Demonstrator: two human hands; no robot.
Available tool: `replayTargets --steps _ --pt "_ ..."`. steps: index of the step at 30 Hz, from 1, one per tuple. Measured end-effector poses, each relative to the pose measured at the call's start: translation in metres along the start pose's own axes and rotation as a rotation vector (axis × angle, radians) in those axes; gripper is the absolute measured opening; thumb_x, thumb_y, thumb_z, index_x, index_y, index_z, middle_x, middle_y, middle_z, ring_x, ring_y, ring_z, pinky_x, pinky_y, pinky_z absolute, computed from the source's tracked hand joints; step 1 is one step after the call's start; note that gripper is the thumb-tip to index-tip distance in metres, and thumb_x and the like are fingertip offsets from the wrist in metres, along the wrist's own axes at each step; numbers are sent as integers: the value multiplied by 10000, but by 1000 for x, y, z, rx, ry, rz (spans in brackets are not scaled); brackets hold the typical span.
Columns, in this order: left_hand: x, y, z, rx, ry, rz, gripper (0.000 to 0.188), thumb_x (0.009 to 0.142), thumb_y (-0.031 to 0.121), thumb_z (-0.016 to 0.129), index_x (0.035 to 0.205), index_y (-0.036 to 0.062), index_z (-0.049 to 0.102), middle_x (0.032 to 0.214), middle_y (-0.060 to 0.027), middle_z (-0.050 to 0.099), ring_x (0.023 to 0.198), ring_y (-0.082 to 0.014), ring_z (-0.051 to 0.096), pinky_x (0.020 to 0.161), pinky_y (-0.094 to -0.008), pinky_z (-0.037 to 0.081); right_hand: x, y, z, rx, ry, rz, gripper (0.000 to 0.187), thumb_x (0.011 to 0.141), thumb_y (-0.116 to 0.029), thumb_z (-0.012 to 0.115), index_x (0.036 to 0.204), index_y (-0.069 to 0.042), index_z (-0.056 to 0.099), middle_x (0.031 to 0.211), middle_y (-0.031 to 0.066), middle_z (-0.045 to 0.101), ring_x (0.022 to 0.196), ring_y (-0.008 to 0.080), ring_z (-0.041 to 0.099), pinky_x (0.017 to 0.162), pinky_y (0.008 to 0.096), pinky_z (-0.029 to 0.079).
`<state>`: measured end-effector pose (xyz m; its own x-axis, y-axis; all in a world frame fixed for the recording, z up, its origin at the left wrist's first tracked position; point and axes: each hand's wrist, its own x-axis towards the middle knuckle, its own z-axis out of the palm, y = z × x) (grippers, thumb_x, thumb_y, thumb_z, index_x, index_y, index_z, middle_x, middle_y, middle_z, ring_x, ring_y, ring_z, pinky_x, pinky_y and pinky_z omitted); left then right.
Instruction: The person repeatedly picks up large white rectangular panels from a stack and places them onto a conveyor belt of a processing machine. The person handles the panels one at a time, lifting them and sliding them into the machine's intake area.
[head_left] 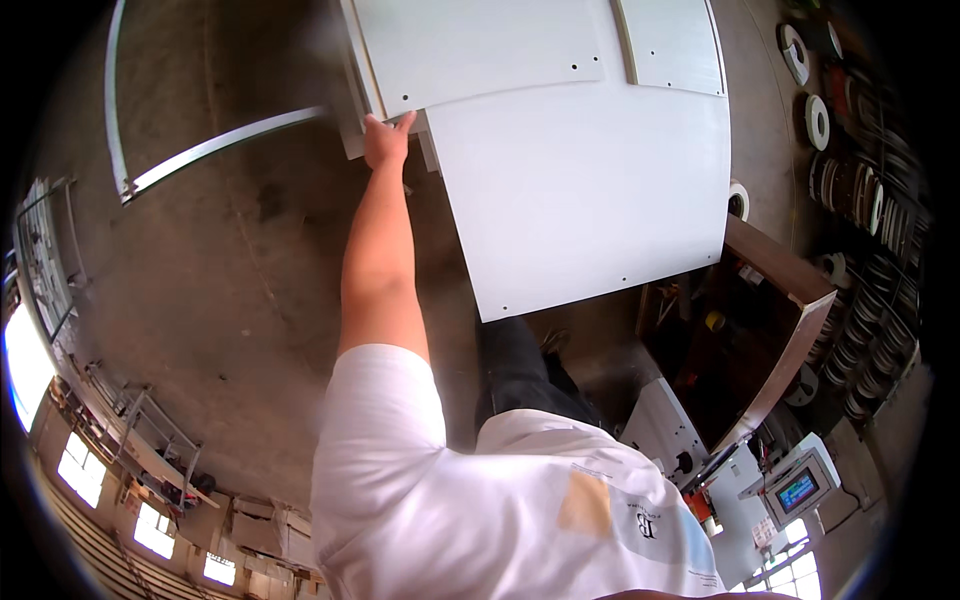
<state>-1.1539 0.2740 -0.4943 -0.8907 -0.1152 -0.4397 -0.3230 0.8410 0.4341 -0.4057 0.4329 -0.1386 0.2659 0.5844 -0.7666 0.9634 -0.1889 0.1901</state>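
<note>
My left hand [387, 143] reaches far forward at the end of a straight arm. It is closed on the near left corner of a white panel [490, 45] with small dark holes along its near edge; part of the fingers is hidden at the edge. That panel lies on a larger white board [590, 190], which also has small holes along its near edge. Farther right, another white panel [675, 45] rests on the same board. My right hand is outside the picture.
A brown open-fronted cabinet frame [765, 330] stands to the right, close to the board. Below it is a machine with a small control screen [797, 490]. Rolls of edge banding [865, 195] fill the far right. A pale metal frame [230, 140] lies at the upper left.
</note>
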Motion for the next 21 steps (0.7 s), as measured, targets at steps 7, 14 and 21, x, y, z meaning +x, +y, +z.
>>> replayTargets --steps 7,14,21 --pt "25 -46 -9 92 -4 223 436 875 530 605 1096 155 616 840 -69 698 807 -297 673 696 -426 504 -22 -1 -4 -11 -1 78 416 919 -411 617 984 -5 682 818 98 688 787 158 619 720 327 490" --pt "64 -47 -9 -544 -206 48 557 964 510 470 1132 -4 605 984 -78 668 828 -174 670 689 -299 534 -31 2 -2 -10 -3 112 406 915 -407 626 981 -11 684 806 94 686 777 154 616 711 328 490" --pt "82 6 5 -671 -286 -298 566 991 550 362 1206 67 564 1033 -71 642 830 -189 634 604 -305 514 -29 11 4 13 9 89 396 911 -404 634 977 -17 685 794 90 684 768 149 614 703 330 491"
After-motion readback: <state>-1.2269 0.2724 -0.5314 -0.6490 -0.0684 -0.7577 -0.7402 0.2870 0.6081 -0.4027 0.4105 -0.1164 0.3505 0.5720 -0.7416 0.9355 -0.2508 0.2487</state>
